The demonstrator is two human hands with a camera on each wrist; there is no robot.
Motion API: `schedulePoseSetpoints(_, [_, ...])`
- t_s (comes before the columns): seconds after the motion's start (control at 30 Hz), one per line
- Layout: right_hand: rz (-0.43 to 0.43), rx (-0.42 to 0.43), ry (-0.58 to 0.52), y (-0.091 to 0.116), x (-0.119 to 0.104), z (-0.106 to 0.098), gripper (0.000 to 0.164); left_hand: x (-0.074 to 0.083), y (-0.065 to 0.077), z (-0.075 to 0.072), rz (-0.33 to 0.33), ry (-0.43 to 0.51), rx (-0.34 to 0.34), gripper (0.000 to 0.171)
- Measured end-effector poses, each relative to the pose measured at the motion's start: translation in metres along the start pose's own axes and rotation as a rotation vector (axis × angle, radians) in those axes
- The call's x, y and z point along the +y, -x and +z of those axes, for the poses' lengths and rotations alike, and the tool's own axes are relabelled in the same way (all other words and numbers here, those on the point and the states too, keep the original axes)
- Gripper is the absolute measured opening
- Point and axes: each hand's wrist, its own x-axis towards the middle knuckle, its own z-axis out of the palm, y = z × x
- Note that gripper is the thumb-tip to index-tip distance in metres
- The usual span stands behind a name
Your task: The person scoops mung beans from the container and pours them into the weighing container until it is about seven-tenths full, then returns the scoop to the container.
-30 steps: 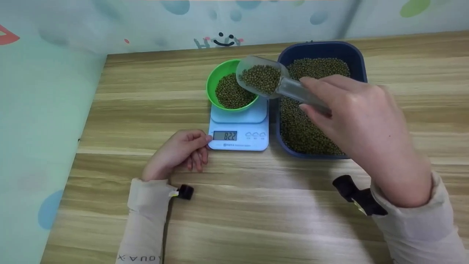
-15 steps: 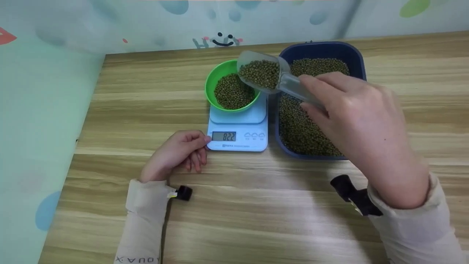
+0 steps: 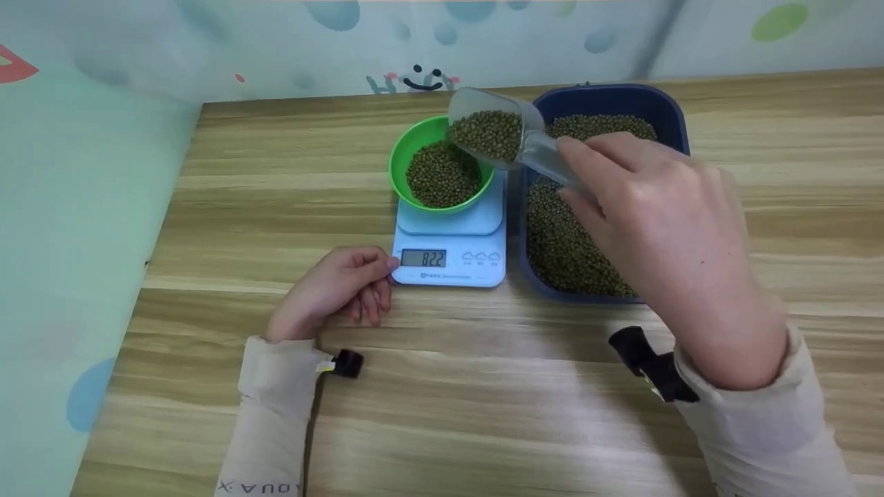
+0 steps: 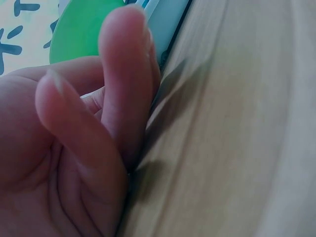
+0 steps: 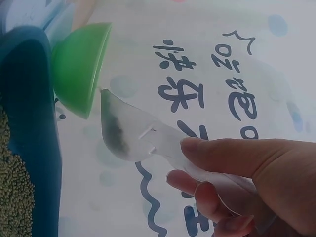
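My right hand (image 3: 663, 207) grips the handle of a clear plastic scoop (image 3: 489, 131) heaped with small brown-green beans. Its mouth overlaps the right rim of a green bowl (image 3: 400, 169) in the head view; the right wrist view has the scoop's tip close by that rim. Beans (image 3: 442, 179) partly fill the bowl, which stands on a white kitchen scale (image 3: 449, 276) reading 822 on its display (image 3: 423, 258). My left hand (image 3: 338, 286) rests on the table with loosely bent fingers (image 4: 126, 74), its thumb tip at the scale's front left corner.
Right of the scale, a dark blue tub (image 3: 680, 131) holds many more beans (image 3: 573, 248); my right hand and forearm cover part of it. A patterned wall (image 3: 525, 41) borders the wooden table (image 3: 442, 386) at the back, with a pale green wall (image 3: 103, 207) on the left.
My right hand has moved the scoop slightly up and away toward the wall, tilting it more over the bowl. The left hand stays put and the display still reads 822.
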Motion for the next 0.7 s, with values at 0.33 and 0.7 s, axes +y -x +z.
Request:
schedulePoseSetpoints(0.33, [-0.013, 0.009, 0.012, -0.001, -0.0051, -0.0022, 0.03, -0.0006, -0.0014, 0.0, -0.013, 0.01, 0.001, 0.037])
schedulePoseSetpoints(0.7, [-0.025, 0.014, 0.012, -0.0014, -0.007, -0.001, 0.028, -0.0013, -0.002, -0.0004, -0.013, -0.002, 0.003, 0.038])
